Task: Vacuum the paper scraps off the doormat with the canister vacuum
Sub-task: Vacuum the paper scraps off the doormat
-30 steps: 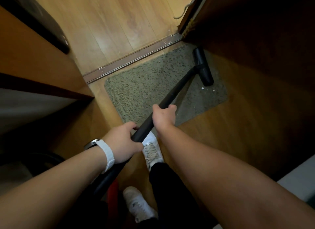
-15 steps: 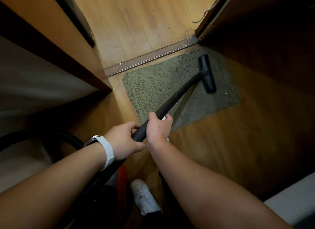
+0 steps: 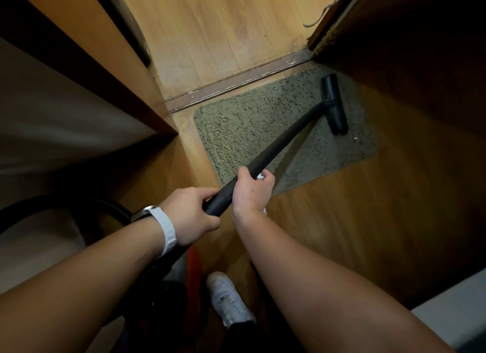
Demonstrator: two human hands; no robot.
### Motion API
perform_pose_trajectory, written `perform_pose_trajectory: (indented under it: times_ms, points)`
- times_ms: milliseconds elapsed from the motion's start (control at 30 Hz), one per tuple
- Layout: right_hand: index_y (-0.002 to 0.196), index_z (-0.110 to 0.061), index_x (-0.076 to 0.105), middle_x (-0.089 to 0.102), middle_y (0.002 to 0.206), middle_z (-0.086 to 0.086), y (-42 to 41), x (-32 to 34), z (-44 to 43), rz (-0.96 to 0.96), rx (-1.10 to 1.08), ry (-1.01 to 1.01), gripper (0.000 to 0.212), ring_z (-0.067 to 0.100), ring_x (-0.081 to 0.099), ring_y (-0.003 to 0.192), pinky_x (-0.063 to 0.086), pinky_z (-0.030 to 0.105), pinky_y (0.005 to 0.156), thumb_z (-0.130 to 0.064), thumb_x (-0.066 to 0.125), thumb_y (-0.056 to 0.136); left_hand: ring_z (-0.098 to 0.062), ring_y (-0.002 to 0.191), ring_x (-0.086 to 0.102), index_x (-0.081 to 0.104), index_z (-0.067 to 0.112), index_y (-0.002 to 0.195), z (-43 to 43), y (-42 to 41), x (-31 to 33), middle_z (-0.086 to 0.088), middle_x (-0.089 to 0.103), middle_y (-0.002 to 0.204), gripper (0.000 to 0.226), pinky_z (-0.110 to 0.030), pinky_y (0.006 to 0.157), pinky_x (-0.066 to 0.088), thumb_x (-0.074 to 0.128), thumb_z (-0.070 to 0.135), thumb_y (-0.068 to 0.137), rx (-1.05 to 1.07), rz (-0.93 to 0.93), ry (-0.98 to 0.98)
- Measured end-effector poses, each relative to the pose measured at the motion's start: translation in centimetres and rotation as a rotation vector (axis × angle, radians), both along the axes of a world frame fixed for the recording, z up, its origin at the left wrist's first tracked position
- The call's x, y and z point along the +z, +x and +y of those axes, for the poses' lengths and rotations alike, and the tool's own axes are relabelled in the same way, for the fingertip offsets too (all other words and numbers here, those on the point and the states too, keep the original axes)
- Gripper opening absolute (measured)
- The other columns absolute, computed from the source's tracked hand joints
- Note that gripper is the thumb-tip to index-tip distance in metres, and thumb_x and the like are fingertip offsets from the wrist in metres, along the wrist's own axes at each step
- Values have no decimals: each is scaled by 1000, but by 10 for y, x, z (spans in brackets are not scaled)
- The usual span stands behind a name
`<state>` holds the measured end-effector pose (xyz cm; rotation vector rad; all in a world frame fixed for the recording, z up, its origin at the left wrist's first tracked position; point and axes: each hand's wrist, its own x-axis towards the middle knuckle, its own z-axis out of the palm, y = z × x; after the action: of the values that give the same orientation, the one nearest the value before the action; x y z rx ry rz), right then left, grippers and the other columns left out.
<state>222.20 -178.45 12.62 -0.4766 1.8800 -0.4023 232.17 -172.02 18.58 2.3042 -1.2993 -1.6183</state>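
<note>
Gripping the black wand (image 3: 278, 147) two-handed: left hand (image 3: 192, 213) is clenching it low down, and the right hand (image 3: 249, 192) fingers are wrapping it just above. (A)

Yep, the T-shaped nozzle (image 3: 332, 103) is sitting on the speckled grey-green doormat (image 3: 249, 121), far right corner, near the threshold strip (image 3: 236, 85). A white paper scrap (image 3: 355, 138) is lying beside its near end. Bare wood floor (image 3: 342, 208) is running along the mat's right edge. (B)

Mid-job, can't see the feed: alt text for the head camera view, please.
Two hands grip a black vacuum wand, the left hand nearer the body than the right hand, its nozzle resting on the far right part of a grey-green doormat. A tiny white scrap lies on the mat beside the nozzle's near end.
</note>
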Motion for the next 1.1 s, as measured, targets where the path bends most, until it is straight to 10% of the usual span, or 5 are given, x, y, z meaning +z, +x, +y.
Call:
perform_pose_trajectory:
  times_ms: [600, 967, 1100]
  points:
    - [146, -28, 35, 64, 124, 1, -23, -20, -36, 62, 61, 29, 71, 24, 64, 103, 50, 49, 97, -40, 64, 82, -14, 71, 62, 57, 35, 111, -42, -23, -31, 11, 62, 79, 44, -26, 65, 50, 72, 34, 70, -46, -22, -23]
    - [148, -21, 35, 62, 102, -6, -27, -1, 1, -3, 64, 38, 65, 4, 60, 80, 45, 22, 64, -27, 64, 91, -19, 79, 65, 57, 31, 117, -5, -23, -9, 5, 67, 86, 51, -29, 69, 53, 72, 34, 68, -83, -87, -33]
    - [149, -20, 31, 59, 96, -9, -17, 5, 24, -42, 65, 70, 66, 13, 64, 87, 54, 35, 81, -28, 63, 92, -11, 69, 58, 57, 33, 123, 15, -10, -1, 8, 61, 82, 57, -22, 61, 45, 73, 35, 69, -105, -122, -12]
